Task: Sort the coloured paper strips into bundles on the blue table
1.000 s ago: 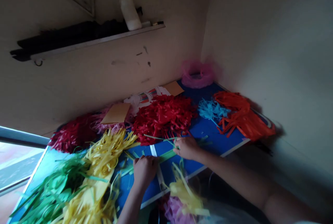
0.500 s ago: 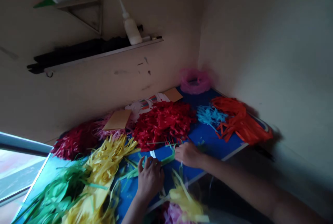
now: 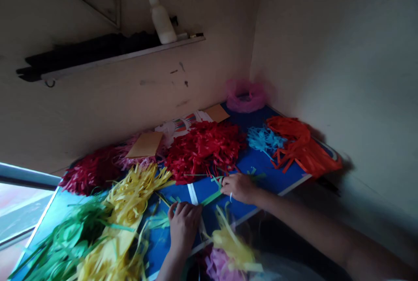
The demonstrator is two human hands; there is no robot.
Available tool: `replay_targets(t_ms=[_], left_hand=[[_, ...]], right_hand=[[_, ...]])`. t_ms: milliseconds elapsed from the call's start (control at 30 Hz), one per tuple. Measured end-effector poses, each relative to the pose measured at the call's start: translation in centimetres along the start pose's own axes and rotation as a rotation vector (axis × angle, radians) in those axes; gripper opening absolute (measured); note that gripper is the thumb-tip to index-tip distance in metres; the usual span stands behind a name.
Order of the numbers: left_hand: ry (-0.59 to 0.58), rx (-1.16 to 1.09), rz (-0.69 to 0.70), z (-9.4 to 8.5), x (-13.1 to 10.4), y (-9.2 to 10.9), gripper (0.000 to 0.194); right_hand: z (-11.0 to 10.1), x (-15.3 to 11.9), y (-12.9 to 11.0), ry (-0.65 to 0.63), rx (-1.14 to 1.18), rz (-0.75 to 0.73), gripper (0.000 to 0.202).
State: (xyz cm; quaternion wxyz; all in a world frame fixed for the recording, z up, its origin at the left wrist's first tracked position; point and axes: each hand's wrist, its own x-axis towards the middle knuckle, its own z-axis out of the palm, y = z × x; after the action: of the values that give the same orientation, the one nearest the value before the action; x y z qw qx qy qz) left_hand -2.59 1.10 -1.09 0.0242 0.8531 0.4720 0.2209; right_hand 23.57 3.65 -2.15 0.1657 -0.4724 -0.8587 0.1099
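Observation:
A thin green paper strip (image 3: pixel 211 198) stretches between my two hands, low over the blue table (image 3: pixel 178 191). My right hand (image 3: pixel 239 187) has its fingers closed on the strip's right part, with frayed green ends around them. The strip's other end goes under my left hand (image 3: pixel 185 224), whose curled fingers close on it; their tips are partly hidden. More pale green strips (image 3: pixel 160 220) lie just left of that hand. A red shredded-paper pile (image 3: pixel 204 148) sits behind both hands, and a yellow shredded pile (image 3: pixel 130 198) lies to the left.
Green shreds (image 3: pixel 75 233) and a dark red pile (image 3: pixel 93 172) are at the left. Blue shreds (image 3: pixel 266 138) and orange strips (image 3: pixel 298 146) lie at the right. Yellow paper (image 3: pixel 231 242) hangs by the near edge. A wall shelf (image 3: pixel 124 59) bears a white bottle (image 3: pixel 163 24).
The view has tilted slightly down. My left hand has shifted a little left and nearer, while my right hand stays at the strip with hardly any movement.

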Motion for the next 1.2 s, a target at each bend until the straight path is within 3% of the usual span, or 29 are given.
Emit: replay_targets(t_ms=[167, 267, 600, 700, 833, 967, 1200], left_hand=[[-0.056, -0.081, -0.063, 0.3, -0.3, -0.5, 0.015], [-0.074, -0.085, -0.078, 0.4, -0.2, -0.6, 0.015], [-0.098, 0.013, -0.186, 0.6, 1.2, 0.4, 0.017], [-0.097, 0.044, -0.157, 0.0, 1.5, 0.7, 0.011], [-0.096, 0.151, 0.043, -0.7, 1.4, 1.5, 0.037], [-0.056, 0.176, 0.110, -0.8, 1.6, 2.2, 0.026], [0.024, 0.170, 0.086, -0.1, 2.2, 2.2, 0.019]], right_hand=[[-0.2, -0.3, 1.0, 0.028, 0.147, 0.096, 0.001], [-0.5, -0.2, 0.8, 0.036, 0.185, 0.144, 0.006], [-0.4, 0.9, 0.0, 0.010, 0.118, 0.290, 0.009], [-0.6, 1.0, -0.3, -0.002, 0.070, 0.234, 0.006], [-1.2, 0.7, -0.8, -0.048, 0.001, 0.032, 0.010], [-1.3, 0.8, -0.8, -0.107, -0.069, -0.134, 0.013], [-1.7, 1.9, -1.3, -0.103, -0.158, -0.145, 0.017]])
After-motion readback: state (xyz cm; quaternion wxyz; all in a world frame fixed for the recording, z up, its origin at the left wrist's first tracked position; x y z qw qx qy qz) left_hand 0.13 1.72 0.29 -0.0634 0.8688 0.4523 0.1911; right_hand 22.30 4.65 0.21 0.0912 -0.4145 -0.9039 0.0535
